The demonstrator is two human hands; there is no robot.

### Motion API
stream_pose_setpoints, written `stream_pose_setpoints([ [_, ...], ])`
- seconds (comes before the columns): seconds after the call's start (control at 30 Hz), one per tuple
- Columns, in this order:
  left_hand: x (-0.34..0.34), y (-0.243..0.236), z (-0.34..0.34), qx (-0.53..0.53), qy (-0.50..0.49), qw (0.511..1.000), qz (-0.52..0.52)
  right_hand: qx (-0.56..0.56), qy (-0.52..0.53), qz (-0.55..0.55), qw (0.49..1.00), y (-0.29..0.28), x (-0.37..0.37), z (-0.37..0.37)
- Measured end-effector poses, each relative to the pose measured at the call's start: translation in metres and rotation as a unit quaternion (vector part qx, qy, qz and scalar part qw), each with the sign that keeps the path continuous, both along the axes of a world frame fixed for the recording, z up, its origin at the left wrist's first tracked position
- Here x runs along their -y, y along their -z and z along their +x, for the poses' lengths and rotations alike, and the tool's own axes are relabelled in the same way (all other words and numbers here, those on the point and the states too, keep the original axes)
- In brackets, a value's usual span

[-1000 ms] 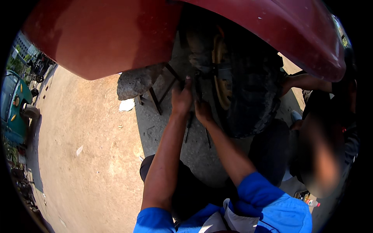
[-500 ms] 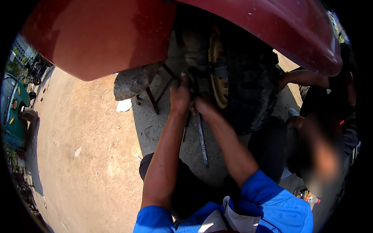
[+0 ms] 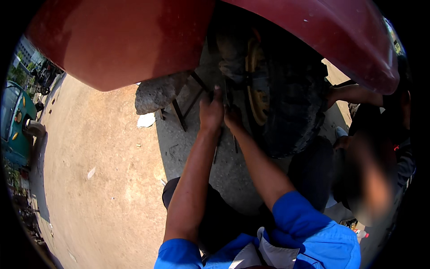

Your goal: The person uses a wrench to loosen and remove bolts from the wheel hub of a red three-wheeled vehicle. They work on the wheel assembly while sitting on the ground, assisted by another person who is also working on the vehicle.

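Under a red vehicle body, both my arms reach out beside a big knobbly tyre (image 3: 293, 107) with a yellow rim (image 3: 256, 96). My left hand (image 3: 212, 113) is closed with its thumb pointing up, round what looks like a dark metal bar. Just to its right, my right hand (image 3: 231, 117) is closed on the same metal bar (image 3: 235, 144), whose short lower end shows below the fingers. Deep shade hides the bar's far end near the wheel hub. A thin dark rod (image 3: 217, 150) shows below my left hand.
Red bodywork (image 3: 121, 40) and a red fender (image 3: 331, 36) hang overhead. A rough stone block (image 3: 159, 94) rests by a metal stand (image 3: 178, 114). At right another person's arm (image 3: 356, 95) reaches to the tyre. A green vehicle (image 3: 18, 125) stands far left.
The metal bar's long lower end has swung or slid away from me, so much less shows below my hands. My right hand has drawn nearer my left. The view has shifted slightly.
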State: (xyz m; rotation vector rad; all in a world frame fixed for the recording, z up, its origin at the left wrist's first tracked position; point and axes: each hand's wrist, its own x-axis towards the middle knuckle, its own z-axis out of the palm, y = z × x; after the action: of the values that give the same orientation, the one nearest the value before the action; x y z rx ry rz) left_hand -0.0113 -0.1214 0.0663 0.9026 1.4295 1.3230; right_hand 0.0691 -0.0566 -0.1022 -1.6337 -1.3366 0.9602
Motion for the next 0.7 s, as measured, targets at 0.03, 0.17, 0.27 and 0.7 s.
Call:
stream_pose_setpoints([
  [0.03,0.001,-0.001,-0.002,0.007,0.011,1.0,-0.015,-0.006,-0.009,-0.021,1.0,-0.005,0.002,-0.002],
  [0.17,-0.002,0.007,-0.006,-0.017,-0.002,1.0,0.012,0.043,-0.059,-0.096,0.993,-0.013,0.027,0.0],
  [0.27,0.001,0.005,-0.004,-0.022,0.007,1.0,0.01,0.052,-0.072,-0.108,0.99,-0.028,0.054,0.006],
  [0.7,-0.004,0.005,0.005,0.023,-0.029,0.998,0.058,-0.307,-0.071,-0.165,0.935,-0.139,0.072,0.016],
])
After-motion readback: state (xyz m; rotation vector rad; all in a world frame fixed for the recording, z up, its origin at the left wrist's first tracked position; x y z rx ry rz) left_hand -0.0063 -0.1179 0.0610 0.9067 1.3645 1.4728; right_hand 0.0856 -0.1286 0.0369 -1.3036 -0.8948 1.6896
